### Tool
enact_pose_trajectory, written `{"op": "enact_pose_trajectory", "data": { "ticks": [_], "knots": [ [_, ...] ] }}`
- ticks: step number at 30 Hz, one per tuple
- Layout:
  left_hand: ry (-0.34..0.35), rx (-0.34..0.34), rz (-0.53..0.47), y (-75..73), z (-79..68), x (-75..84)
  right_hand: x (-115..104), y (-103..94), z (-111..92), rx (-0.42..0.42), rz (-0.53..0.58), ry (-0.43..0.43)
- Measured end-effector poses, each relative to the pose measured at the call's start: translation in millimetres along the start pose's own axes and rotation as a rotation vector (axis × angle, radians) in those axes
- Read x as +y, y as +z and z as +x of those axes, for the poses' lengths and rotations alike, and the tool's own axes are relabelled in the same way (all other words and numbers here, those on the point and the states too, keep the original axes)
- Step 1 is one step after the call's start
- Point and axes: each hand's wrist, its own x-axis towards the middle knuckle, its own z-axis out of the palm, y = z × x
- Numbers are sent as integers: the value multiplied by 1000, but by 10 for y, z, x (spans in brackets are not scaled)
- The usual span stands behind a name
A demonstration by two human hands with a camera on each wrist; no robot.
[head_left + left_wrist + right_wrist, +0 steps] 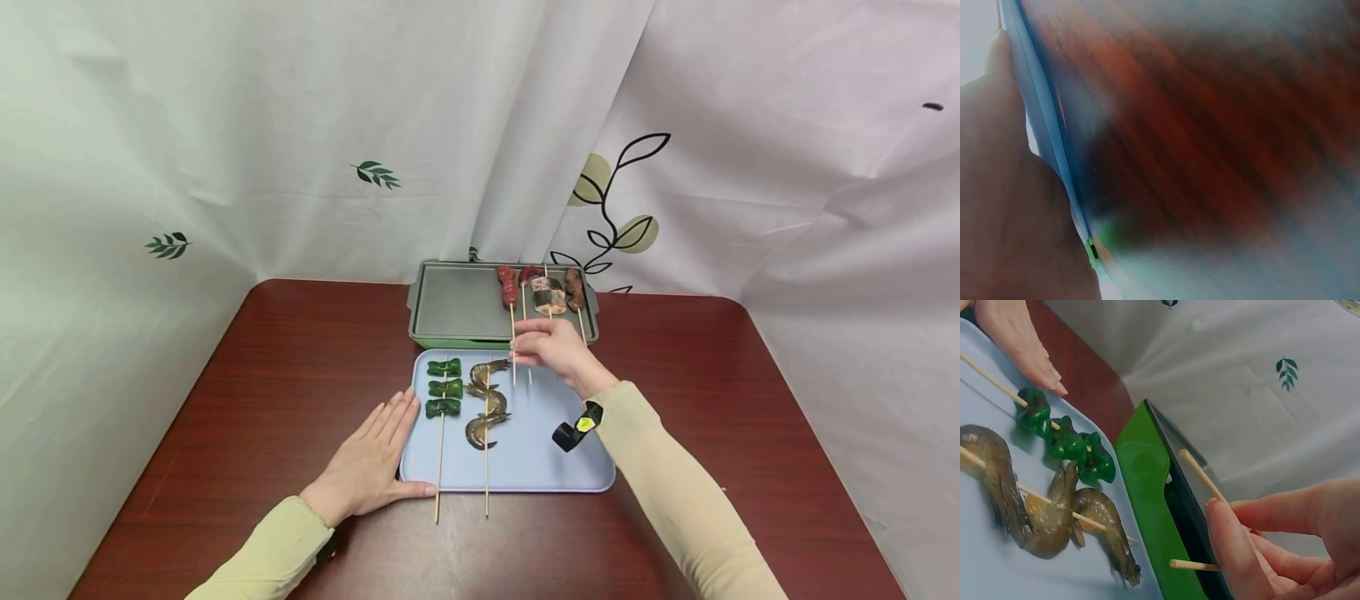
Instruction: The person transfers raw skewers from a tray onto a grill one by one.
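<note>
My right hand (pixel 558 346) pinches the wooden stick of a red meat skewer (pixel 507 287) between thumb and fingers. That skewer's meat lies over the grey griddle plate (pixel 457 302), and its stick reaches out over the front edge. In the right wrist view the stick's end (pixel 1200 472) pokes up past the fingertips. My left hand (pixel 369 462) rests with straight fingers along the left rim of the light blue tray (pixel 551 458), its thumb at the front edge. On the tray lie a green pepper skewer (pixel 445 389) and a shrimp skewer (pixel 487 402).
Right of the red skewer on the griddle are a dark red skewer (pixel 529 275), a fish skewer (pixel 549 296) and a brown meat skewer (pixel 574 289). The griddle's green base (pixel 1144 481) borders the tray. A white curtain (pixel 300 125) hangs behind the reddish table (pixel 315 350).
</note>
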Motion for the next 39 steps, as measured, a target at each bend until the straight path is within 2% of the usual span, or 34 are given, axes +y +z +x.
{"op": "enact_pose_trajectory", "data": {
  "ticks": [8,13,18,22,31,39],
  "knots": [
    [12,31,-9,10,3,1,-33,-14,25,32,-74,-33],
    [4,7,0,21,6,-4,-51,-13,5,31,-104,-45],
    [-4,-17,-1,2,10,0,-62,-9,-48,32,-216,-57],
    [-1,-7,-3,-3,12,1,-80,-13,-92,30,-279,-90],
    [5,20,-36,-21,8,14,-152,-56,-202,23,-296,-154],
    [4,4,-29,-29,12,15,-237,-70,-368,15,-290,-217]
  ]
}}
